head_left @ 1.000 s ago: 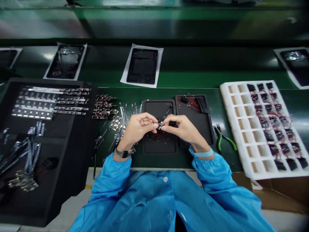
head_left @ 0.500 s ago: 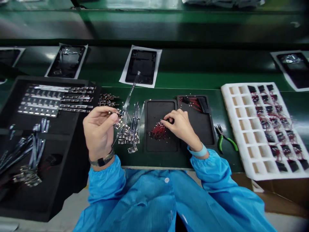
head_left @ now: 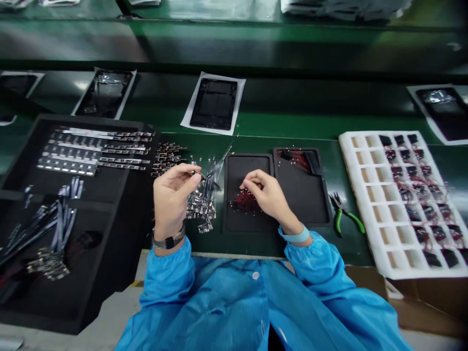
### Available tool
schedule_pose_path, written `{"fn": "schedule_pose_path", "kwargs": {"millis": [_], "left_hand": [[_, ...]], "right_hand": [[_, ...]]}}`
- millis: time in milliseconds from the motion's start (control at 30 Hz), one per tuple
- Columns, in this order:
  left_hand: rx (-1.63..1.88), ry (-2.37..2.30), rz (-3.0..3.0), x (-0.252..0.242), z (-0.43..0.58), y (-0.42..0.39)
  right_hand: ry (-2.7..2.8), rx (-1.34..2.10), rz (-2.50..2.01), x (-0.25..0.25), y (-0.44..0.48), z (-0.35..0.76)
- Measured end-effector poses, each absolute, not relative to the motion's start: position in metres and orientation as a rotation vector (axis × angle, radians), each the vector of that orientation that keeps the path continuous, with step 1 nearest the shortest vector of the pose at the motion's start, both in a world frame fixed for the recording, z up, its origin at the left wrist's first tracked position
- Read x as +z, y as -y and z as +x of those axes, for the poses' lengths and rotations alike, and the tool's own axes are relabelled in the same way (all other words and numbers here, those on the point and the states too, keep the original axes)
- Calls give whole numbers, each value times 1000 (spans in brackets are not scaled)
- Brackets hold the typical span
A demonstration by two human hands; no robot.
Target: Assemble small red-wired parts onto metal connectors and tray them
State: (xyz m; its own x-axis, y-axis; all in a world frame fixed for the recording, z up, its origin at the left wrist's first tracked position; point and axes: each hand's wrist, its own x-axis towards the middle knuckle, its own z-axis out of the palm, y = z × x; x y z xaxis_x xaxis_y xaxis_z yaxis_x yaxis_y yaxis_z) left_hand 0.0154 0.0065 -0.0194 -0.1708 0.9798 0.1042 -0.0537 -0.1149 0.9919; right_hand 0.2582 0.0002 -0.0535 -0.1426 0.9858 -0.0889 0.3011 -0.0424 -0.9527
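Note:
My left hand [head_left: 171, 199] pinches the small board end of a flex cable [head_left: 224, 158], whose ribbon slants up and to the right. Just beyond and below those fingers lies a pile of similar flex cables [head_left: 201, 209] with small boards at their near ends. My right hand [head_left: 268, 196] is closed, thumb against fingers, over a heap of small red-wired parts [head_left: 242, 201]. Whatever sits between these fingertips is too small to make out. The heap rests in a shallow black tray [head_left: 248, 165].
A second black tray [head_left: 302, 197] holds more red wires. Green-handled pliers [head_left: 341, 214] lie beside a white foam tray [head_left: 389, 237] of black red-wired parts. At left stands a black foam box [head_left: 120, 214] with flex strips. Dark panels [head_left: 214, 103] lie on white sheets behind.
My left hand has moved right, and the flex cable's ribbon has swung lower and to the right. My right hand stays over the red-wired heap, its fingers slightly lower.

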Motion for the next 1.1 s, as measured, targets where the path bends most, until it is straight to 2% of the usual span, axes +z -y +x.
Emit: {"fn": "schedule_pose_path", "kwargs": {"millis": [100,367,667,1100], "left_hand": [[1449,-1196,1175,-19,19,-6],[1406,-1239,1247,-18,22,-7],[1321,-1220,1188,-19,28,-5],[871,-1225,1424,-28,49,-5]], "right_hand": [[1292,1357,-1291,-50,0,259],[1272,1565,-1254,-56,0,275],[1292,1552,-1277,-50,2,281],[1475,1528,-1310,-41,7,289]]}}
